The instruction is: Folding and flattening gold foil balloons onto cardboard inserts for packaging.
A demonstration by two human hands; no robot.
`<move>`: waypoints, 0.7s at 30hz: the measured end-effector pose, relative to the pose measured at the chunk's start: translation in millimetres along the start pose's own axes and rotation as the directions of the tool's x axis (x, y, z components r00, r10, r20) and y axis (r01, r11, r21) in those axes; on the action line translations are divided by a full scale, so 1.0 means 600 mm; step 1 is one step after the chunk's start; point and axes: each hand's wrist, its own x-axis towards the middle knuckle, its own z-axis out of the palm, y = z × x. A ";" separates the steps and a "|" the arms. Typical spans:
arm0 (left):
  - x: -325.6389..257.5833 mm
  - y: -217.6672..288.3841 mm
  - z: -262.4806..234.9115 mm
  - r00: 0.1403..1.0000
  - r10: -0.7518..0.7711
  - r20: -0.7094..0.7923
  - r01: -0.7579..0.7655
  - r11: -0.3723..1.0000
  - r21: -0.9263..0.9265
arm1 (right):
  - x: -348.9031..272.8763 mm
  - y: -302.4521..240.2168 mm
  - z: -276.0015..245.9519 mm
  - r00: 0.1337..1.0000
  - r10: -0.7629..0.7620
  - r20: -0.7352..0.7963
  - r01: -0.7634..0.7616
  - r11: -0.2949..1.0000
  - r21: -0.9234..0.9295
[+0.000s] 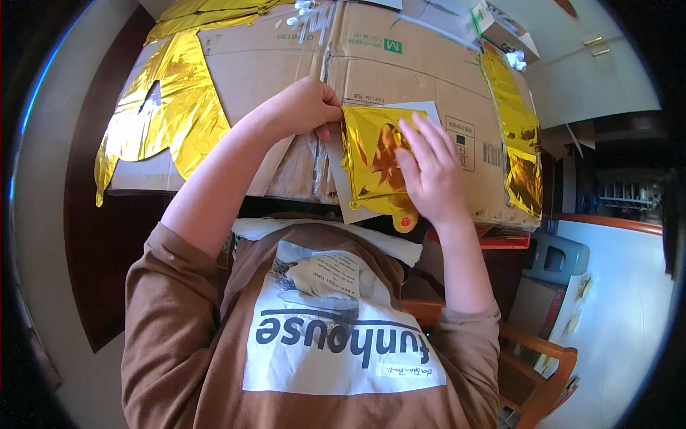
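"Gold foil piece [368, 161] is on the pale sheet [354, 214] atop our cardboard [250, 64], yeah? Anything in that small box [509, 32], top right?"

"Yep, and we can't make out what's inside, sorry. Our left hand [314, 107] reaches up, thumb and fingertip pinching the foil's top-left corner. Our right hand [432, 168]'s at its right side, fingers loosely apart."

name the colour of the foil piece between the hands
The foil piece is shiny gold, seen best in the head view.
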 end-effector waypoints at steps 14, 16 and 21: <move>0.004 -0.009 -0.008 0.979 -0.158 0.132 0.181 0.966 -0.185 | 0.029 -0.009 0.063 0.943 0.107 0.315 -0.075 0.991 -0.113; 0.004 -0.006 -0.006 0.971 -0.190 0.143 0.218 0.951 -0.219 | 0.028 -0.010 0.066 0.943 0.111 0.313 -0.074 0.989 -0.128; -0.001 0.006 -0.015 0.950 -0.245 0.192 0.299 0.894 -0.334 | 0.027 -0.012 0.066 0.942 0.116 0.316 -0.080 0.989 -0.125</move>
